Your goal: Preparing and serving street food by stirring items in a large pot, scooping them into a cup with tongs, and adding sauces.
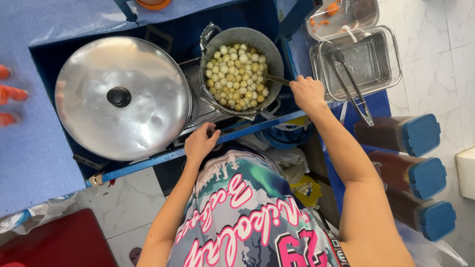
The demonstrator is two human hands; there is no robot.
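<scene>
Right hand [307, 93] closed round a metal utensil handle [278, 79] running into the pot [273, 55] of pale round balls [237, 76], just left of it. Left hand [200, 143] rests fingers curled on the blue frame rail [257, 126], gripping nothing I can tell. Big domed lid [123, 97] up-left of it; tongs [350, 88] on wire tray [393, 59] right of right hand.

The pan [242, 69], full of pale balls [236, 76], sits tight beside the big lid [122, 96], so no hand passes between them. A blue rail [247, 129] bars the near edge, where the left hand [200, 143] rests. The right hand [308, 93] fills the gap between pan and wire basket [381, 62]; tongs [349, 84] lie across the basket. Three blue-capped bottles [420, 175] crowd the right side. The counter [29, 163] at far left lies open.
</scene>
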